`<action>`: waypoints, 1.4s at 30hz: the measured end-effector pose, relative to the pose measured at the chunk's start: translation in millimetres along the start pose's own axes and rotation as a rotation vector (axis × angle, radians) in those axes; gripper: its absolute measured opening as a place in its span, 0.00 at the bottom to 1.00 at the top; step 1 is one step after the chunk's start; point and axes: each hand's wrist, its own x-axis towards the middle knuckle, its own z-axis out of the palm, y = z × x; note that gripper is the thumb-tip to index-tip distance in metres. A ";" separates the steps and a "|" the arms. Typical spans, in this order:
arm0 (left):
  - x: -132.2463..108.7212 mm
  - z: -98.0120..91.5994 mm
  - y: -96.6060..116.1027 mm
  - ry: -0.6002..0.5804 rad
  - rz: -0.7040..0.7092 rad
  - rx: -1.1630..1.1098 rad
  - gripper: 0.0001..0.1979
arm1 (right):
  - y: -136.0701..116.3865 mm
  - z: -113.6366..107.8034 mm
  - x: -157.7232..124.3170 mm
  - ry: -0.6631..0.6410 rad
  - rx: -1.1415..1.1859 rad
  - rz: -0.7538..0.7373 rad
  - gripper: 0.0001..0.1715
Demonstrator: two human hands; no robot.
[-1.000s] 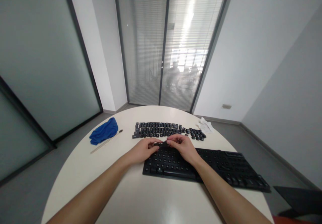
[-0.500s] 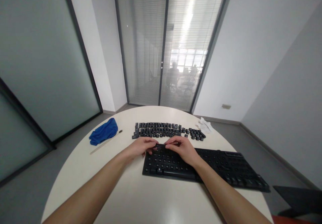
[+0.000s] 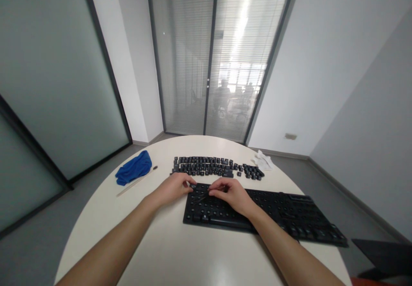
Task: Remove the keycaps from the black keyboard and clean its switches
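Observation:
A black keyboard [image 3: 222,221] lies on the table, most of its left part bare of keycaps, with the long bar still on its near edge. My right hand [image 3: 230,194] is over its upper left part, thumb and fingers pinched on a thin wire-like tool [image 3: 201,198] that points left across the key posts. At the upper left corner of the keyboard is my left hand [image 3: 177,187], its thumb and forefinger closed together; what lies between them is too small to make out. Loose black keycaps [image 3: 202,166] stand in rows just beyond both hands.
On the left of the round white table [image 3: 154,247] lie a blue cloth [image 3: 133,169] and a thin stick brush with a dark tip [image 3: 137,182]. A crumpled white tissue [image 3: 263,161] sits at the far right, beside a cluster of keycaps [image 3: 253,172].
My hands have moved apart: the left shifted left to the keyboard's corner, while the right stayed nearly in place. The thin tool now shows between them.

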 end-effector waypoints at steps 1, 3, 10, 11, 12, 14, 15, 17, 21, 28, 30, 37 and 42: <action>-0.6 -2.3 -1.1 0.017 -0.009 0.049 0.13 | -0.2 0.0 0.0 0.001 0.025 0.002 0.14; -2.6 -9.9 -3.4 0.068 -0.060 0.171 0.13 | -1.0 -0.1 0.2 0.007 0.094 0.011 0.16; -15.0 -37.4 -9.7 0.109 -0.332 0.420 0.10 | -11.2 -3.0 -2.9 0.000 0.115 -0.034 0.27; -15.7 -38.1 -10.9 0.111 -0.343 0.431 0.09 | -12.7 -3.2 -3.9 -0.012 0.104 -0.046 0.29; -16.0 -38.0 -12.4 0.110 -0.349 0.441 0.09 | -13.8 -3.3 -4.8 -0.028 0.094 -0.053 0.30; -15.2 -36.3 -16.1 0.104 -0.350 0.456 0.08 | -14.9 -3.0 -6.0 -0.061 0.081 -0.057 0.32; -14.4 -35.0 -18.2 0.105 -0.346 0.460 0.08 | -15.1 -2.8 -6.1 -0.068 0.081 -0.054 0.33; -12.8 -32.6 -22.0 0.113 -0.337 0.458 0.08 | -15.3 -2.4 -5.4 -0.058 0.094 -0.037 0.35; -10.9 -29.8 -25.6 0.139 -0.343 0.445 0.07 | -18.0 -2.6 -2.7 0.007 0.136 0.025 0.31; -10.5 -27.0 -25.2 0.154 -0.334 0.461 0.10 | -23.5 -6.7 -2.2 0.079 0.161 0.047 0.10; -10.1 -26.1 -26.3 0.161 -0.332 0.468 0.11 | -24.5 -9.0 -2.9 0.067 0.167 0.026 0.09; -9.5 -28.1 -22.7 0.181 -0.303 0.468 0.10 | -26.7 -15.6 -4.3 -0.061 0.084 -0.068 0.12; -10.9 -27.6 -11.3 0.070 -0.203 0.246 0.09 | -17.7 -13.6 -0.2 0.092 0.140 0.030 0.15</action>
